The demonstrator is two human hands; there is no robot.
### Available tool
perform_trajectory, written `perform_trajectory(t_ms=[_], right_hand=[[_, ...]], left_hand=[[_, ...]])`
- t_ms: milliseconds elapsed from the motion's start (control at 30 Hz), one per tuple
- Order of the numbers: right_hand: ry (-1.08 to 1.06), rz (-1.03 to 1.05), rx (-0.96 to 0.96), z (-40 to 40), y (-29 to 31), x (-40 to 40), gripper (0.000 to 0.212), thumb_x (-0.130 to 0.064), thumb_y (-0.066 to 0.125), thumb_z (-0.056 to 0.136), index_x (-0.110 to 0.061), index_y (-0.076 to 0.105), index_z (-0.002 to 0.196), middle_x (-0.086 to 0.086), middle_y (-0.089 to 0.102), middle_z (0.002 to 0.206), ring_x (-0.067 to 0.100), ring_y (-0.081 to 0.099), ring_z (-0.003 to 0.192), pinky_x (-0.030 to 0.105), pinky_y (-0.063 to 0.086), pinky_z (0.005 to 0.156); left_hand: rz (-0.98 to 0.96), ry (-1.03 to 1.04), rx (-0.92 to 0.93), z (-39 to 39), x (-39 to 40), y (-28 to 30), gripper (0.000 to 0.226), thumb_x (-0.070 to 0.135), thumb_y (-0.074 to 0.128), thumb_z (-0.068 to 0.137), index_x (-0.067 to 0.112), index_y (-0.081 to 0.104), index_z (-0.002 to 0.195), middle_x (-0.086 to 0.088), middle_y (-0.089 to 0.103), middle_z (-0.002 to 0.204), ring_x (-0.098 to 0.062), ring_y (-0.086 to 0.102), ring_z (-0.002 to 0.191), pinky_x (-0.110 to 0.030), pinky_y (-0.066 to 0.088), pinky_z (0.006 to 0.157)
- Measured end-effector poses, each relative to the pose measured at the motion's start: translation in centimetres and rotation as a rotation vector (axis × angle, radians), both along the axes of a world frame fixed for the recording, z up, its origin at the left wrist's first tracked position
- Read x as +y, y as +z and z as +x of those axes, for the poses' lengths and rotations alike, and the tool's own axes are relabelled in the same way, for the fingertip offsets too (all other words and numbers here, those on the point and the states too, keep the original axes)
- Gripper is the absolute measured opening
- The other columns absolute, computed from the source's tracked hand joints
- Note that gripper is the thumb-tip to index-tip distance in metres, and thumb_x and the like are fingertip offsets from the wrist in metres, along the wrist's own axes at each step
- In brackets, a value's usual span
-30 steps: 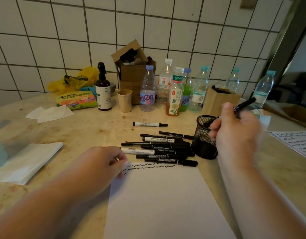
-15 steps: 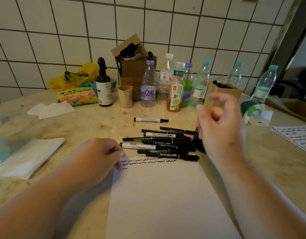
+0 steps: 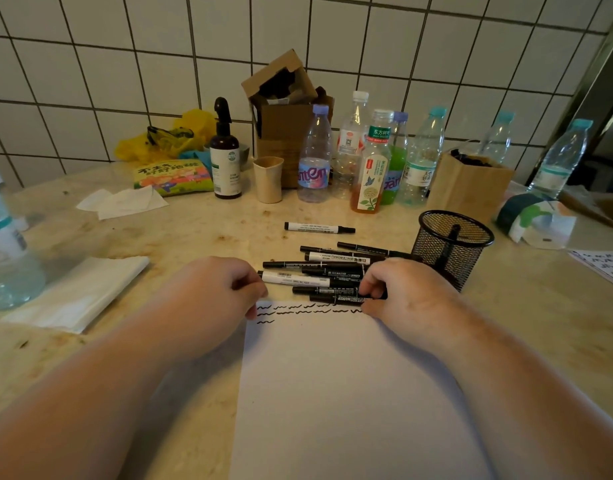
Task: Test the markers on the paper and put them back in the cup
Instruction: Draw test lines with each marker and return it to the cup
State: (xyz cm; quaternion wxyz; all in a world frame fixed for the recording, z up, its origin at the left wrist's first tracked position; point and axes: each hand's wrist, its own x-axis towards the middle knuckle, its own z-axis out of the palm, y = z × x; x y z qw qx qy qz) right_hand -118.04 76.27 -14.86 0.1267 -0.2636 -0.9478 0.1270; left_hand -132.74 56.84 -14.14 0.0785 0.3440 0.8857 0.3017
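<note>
The right hand [image 3: 407,292] reaches to the near side of the marker pile [image 3: 327,271], and its curled fingers pinch the nearest marker [image 3: 336,299] at its right end, just past the top edge of the paper [image 3: 332,393]. That marker lies flat, running left to right, with its left part free of the fingers and touching the next marker behind it. The left hand [image 3: 217,292] rests on the top left corner of the paper, fingers curled under with the fingertips pressing the sheet beside the wavy black test strokes [image 3: 298,310]; it holds no marker, and the left tips of the pile lie just beyond its knuckles. The paper lies at the near edge of the table [image 3: 194,237], between the two forearms. The black mesh cup [image 3: 452,245] stands upright to the right of the pile, just beyond the right hand, with one marker [image 3: 448,242] standing inside it. A single marker [image 3: 319,227] lies apart, behind the pile toward the middle of the table. Bottles [image 3: 374,161] and a cardboard box [image 3: 286,133] stand along the far edge by the tiled wall.
</note>
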Motion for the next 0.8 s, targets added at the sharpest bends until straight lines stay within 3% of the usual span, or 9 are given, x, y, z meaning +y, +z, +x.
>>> perform_trajectory(t_ms=[133,267,367,433,600,667,800], right_hand=[[-0.016,0.018,-0.037,-0.1,-0.1,0.1,0.01,-0.027,0.075,0.087,-0.032,0.067,0.092,-0.011,0.058,0.098,0.012,0.057,0.091,0.027,0.048,0.082],[-0.008,-0.017,-0.022,-0.1,-0.1,0.2,0.009,-0.027,0.07,0.092,-0.032,0.063,0.089,-0.009,0.061,0.098,0.011,0.057,0.088,0.027,0.047,0.078],[0.022,-0.259,0.21,-0.1,0.6,0.0,0.006,-0.025,0.066,0.095,-0.03,0.068,0.099,-0.01,0.067,0.089,0.006,0.061,0.081,0.022,0.045,0.069],[0.079,-0.493,0.341,-0.3,1.0,-0.5,0.013,-0.023,0.066,0.096,-0.029,0.069,0.107,-0.008,0.071,0.09,0.007,0.066,0.081,0.02,0.048,0.072],[0.235,-1.028,0.515,-0.4,1.0,-2.3,0.008,-0.007,0.068,0.092,-0.014,0.071,0.092,0.006,0.071,0.073,0.019,0.069,0.066,0.028,0.056,0.061],[0.275,-1.137,0.551,-0.6,1.1,-2.9,0.005,-0.006,0.069,0.088,-0.011,0.07,0.088,0.011,0.072,0.072,0.022,0.071,0.068,0.027,0.057,0.062],[0.343,-1.207,0.599,-0.7,1.2,-3.5,0.005,-0.018,0.074,0.074,-0.018,0.073,0.078,0.016,0.071,0.07,0.026,0.072,0.068,0.027,0.058,0.061]], left_hand=[[0.017,-0.006,-0.016,0.0,0.0,-0.1,0.025,0.036,0.057,0.094,0.028,0.068,0.073,0.026,0.068,0.065,0.001,0.05,0.04,-0.022,0.038,0.048],[0.022,-0.008,-0.02,0.1,0.0,-0.1,0.024,0.036,0.057,0.094,0.03,0.068,0.074,0.018,0.07,0.065,0.0,0.049,0.038,-0.022,0.04,0.047],[0.017,-0.02,-0.019,0.6,0.0,0.1,0.025,0.037,0.056,0.095,0.03,0.066,0.073,0.021,0.066,0.056,0.003,0.048,0.036,-0.016,0.034,0.041],[0.006,-0.054,-0.019,0.9,-0.2,0.3,0.025,0.041,0.056,0.094,0.031,0.066,0.073,0.027,0.062,0.054,0.004,0.05,0.039,-0.012,0.032,0.04],[0.025,-0.206,-0.056,1.7,-0.2,0.6,0.016,0.054,0.061,0.085,0.039,0.068,0.087,0.023,0.068,0.077,-0.002,0.061,0.069,-0.019,0.047,0.062],[0.036,-0.244,-0.037,1.9,-0.1,0.6,0.019,0.055,0.065,0.081,0.04,0.067,0.092,0.029,0.064,0.081,-0.004,0.058,0.071,-0.017,0.044,0.059],[0.073,-0.273,0.022,2.0,-0.1,0.7,0.014,0.052,0.067,0.081,0.042,0.065,0.091,0.018,0.068,0.083,-0.004,0.058,0.076,-0.022,0.047,0.06]])
